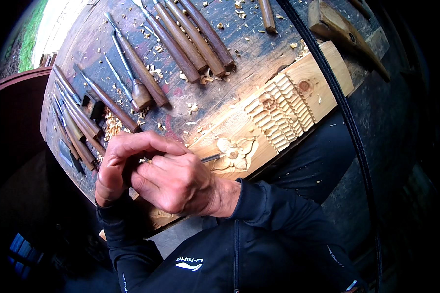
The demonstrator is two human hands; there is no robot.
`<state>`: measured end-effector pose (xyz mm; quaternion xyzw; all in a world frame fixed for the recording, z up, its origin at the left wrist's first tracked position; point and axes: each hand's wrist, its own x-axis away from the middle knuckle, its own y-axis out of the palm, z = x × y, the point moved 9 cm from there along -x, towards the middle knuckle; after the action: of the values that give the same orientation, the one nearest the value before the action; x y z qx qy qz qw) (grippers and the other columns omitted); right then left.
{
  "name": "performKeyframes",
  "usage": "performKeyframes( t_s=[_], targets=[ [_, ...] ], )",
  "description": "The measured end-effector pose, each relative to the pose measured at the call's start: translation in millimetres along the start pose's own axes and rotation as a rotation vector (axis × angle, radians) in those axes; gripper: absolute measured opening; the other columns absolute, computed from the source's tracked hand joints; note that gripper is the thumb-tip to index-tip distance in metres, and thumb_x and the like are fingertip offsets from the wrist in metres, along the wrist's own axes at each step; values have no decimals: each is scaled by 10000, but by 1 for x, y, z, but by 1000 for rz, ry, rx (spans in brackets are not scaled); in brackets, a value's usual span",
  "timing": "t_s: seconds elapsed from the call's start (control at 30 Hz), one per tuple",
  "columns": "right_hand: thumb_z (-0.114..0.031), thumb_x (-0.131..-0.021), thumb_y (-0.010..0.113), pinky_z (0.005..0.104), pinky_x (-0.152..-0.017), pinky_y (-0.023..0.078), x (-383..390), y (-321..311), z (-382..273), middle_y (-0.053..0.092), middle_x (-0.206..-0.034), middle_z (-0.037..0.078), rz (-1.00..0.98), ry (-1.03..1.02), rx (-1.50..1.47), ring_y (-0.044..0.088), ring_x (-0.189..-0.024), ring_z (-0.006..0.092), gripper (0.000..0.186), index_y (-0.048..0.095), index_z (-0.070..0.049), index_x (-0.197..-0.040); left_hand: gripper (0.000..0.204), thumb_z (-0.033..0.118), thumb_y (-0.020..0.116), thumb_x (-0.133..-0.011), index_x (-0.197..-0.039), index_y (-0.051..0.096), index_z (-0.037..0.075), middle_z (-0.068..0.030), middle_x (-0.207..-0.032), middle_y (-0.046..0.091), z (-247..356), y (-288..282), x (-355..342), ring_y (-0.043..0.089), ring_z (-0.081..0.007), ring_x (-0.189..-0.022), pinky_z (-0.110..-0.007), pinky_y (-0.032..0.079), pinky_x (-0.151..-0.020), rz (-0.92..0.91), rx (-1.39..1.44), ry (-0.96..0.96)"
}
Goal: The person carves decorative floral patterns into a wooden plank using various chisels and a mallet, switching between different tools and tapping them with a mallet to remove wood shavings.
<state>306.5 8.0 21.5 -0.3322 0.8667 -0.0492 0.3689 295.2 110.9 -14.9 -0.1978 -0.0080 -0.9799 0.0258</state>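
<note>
My right hand [178,183] is closed round a carving chisel, whose thin steel blade [210,157] reaches right to a raised flower carving [233,154] on a long pale wooden board [333,63]. Behind it, my left hand [117,166] curls its fingers over the chisel's hidden handle, touching my right hand. The board slants across the near edge of the bench, with a panel of carved wavy rows [278,110] to the right of the flower. The hands cover much of the board's left part.
The worn bench [98,53] holds several wood-handled chisels [181,46] behind and left of my hands, with scattered shavings [115,124]. A wooden mallet-like block [337,29] lies at back right. A black braided cord [344,107] hangs across the right side. My dark-clad legs [313,171] are below.
</note>
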Motion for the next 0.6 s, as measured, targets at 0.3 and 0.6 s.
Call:
performKeyframes(
  t_s=[0.3,0.6],
  targets=[
    [-86,-823,681,354,-624,563,-3,-1,3,608,-748,95,0,23,18,673,-689,230,84,654,-13,-856,1415,1110,321,-776,-1127,729,-198,-345,-1130,760,7,4,-6,771,-411,-1047,-484,607,-978,-99,-66,31],
    [-84,-778,754,332,-613,517,2,1,-2,616,-813,22,-17,-12,78,628,-678,156,198,725,-17,-962,1442,1154,287,-710,-1034,762,-168,-273,-1011,778,-4,3,-6,779,-363,-984,-433,598,-956,-35,99,64]
  ],
)
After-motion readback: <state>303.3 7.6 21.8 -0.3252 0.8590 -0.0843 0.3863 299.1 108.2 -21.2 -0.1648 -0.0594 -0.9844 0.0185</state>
